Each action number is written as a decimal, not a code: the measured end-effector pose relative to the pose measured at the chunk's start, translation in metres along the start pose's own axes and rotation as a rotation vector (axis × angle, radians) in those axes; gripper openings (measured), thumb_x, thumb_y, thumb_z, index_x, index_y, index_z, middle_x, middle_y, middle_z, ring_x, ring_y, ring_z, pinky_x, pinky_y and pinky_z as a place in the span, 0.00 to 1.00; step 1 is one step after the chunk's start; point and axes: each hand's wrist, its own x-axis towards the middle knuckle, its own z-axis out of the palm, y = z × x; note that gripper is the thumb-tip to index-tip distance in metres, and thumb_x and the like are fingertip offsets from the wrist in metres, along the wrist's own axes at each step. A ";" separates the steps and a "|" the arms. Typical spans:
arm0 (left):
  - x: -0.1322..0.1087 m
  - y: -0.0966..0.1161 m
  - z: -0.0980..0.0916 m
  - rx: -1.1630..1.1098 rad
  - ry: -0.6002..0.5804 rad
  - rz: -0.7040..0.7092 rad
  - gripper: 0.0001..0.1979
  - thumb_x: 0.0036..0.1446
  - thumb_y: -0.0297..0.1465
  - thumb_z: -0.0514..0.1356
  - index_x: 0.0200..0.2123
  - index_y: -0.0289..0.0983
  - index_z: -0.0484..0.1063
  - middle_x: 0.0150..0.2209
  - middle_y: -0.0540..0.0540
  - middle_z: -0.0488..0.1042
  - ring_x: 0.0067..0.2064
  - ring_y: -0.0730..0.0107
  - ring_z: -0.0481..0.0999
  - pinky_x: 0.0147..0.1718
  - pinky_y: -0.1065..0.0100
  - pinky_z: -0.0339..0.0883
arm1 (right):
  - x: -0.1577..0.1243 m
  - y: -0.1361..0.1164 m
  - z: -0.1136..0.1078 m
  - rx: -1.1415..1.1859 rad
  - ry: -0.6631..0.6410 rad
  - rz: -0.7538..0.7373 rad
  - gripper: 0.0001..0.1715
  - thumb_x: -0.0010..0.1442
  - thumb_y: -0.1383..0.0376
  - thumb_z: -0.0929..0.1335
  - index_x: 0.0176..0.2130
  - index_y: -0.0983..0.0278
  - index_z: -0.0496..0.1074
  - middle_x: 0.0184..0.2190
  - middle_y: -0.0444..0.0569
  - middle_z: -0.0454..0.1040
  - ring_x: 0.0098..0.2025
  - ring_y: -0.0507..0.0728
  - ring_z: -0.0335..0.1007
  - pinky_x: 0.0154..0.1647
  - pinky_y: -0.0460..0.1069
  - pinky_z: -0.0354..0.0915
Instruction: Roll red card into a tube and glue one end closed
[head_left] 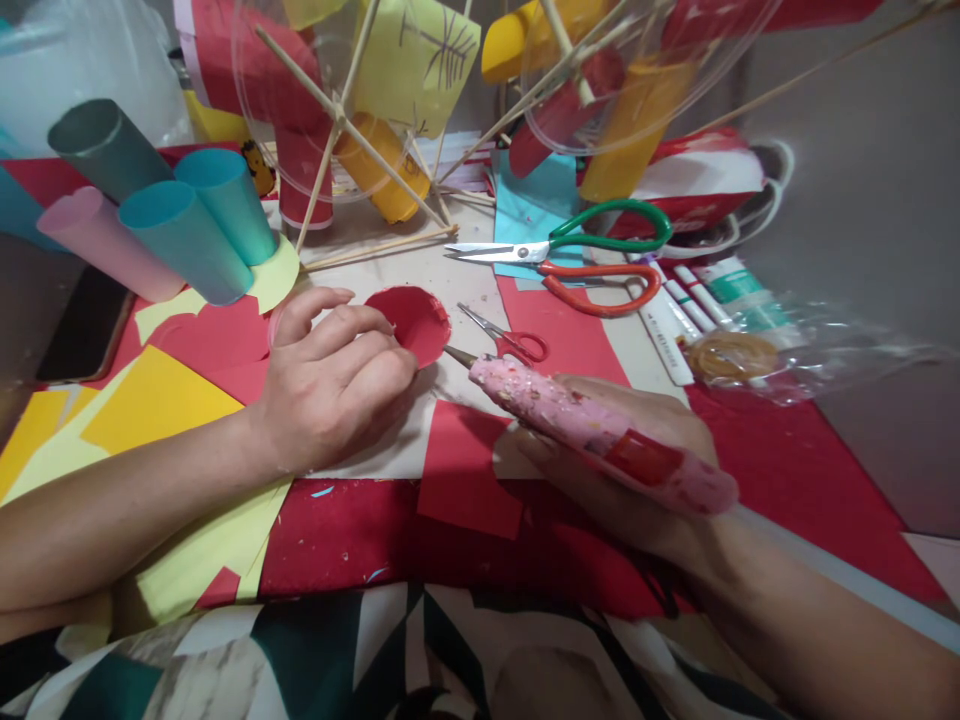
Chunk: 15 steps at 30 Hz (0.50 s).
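Observation:
My left hand [337, 375] is closed around a red paper tube [421, 325], whose round open end faces me. My right hand [600, 450] grips a pink glue gun [577, 415] spotted with dried residue. The gun's metal nozzle points left, close to the rim of the tube; whether they touch I cannot tell. A red paper square [471, 485] lies below, between my hands. Small red-handled scissors [517, 343] rest just behind the nozzle. Larger scissors with one green and one orange handle [559, 255] lie open farther back.
Blue, pink and dark paper tubes [187, 240] stand at the left beside a phone [86, 325]. Yellow paper sheets [161, 400] lie under my left forearm. A wooden stick frame [339, 115] rises at the back. Markers [664, 325] and a clear plastic bag [810, 350] lie right.

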 end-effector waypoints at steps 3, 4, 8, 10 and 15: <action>0.000 0.000 -0.001 -0.007 -0.012 -0.011 0.06 0.59 0.29 0.66 0.34 0.40 0.70 0.26 0.54 0.79 0.37 0.66 0.81 0.49 0.56 0.69 | -0.002 -0.001 0.001 0.003 -0.021 -0.031 0.11 0.66 0.62 0.66 0.33 0.63 0.75 0.26 0.46 0.77 0.25 0.53 0.74 0.25 0.48 0.68; 0.000 0.000 -0.001 -0.008 -0.016 -0.016 0.06 0.60 0.29 0.66 0.34 0.40 0.70 0.27 0.54 0.79 0.37 0.66 0.81 0.49 0.56 0.69 | -0.003 -0.001 0.001 -0.009 -0.030 -0.037 0.12 0.66 0.62 0.66 0.32 0.63 0.75 0.26 0.46 0.77 0.25 0.53 0.74 0.25 0.49 0.68; 0.001 0.000 -0.001 0.006 -0.018 -0.011 0.06 0.60 0.30 0.66 0.34 0.41 0.70 0.27 0.54 0.79 0.36 0.67 0.81 0.48 0.56 0.70 | -0.002 -0.002 0.000 -0.045 -0.044 -0.037 0.13 0.66 0.62 0.66 0.31 0.63 0.75 0.25 0.46 0.76 0.25 0.54 0.74 0.24 0.49 0.68; 0.002 0.000 -0.001 0.004 -0.009 -0.001 0.06 0.61 0.31 0.65 0.33 0.41 0.69 0.27 0.54 0.79 0.36 0.67 0.81 0.48 0.56 0.70 | -0.001 -0.001 -0.001 -0.057 -0.022 -0.027 0.11 0.66 0.63 0.67 0.32 0.62 0.75 0.23 0.45 0.75 0.24 0.54 0.73 0.23 0.49 0.67; 0.001 -0.001 -0.001 0.004 -0.018 -0.008 0.07 0.60 0.30 0.66 0.33 0.42 0.69 0.27 0.55 0.79 0.36 0.67 0.81 0.49 0.56 0.69 | -0.002 0.007 0.000 -0.049 -0.017 -0.030 0.14 0.65 0.59 0.66 0.28 0.60 0.72 0.21 0.45 0.72 0.20 0.54 0.71 0.19 0.49 0.66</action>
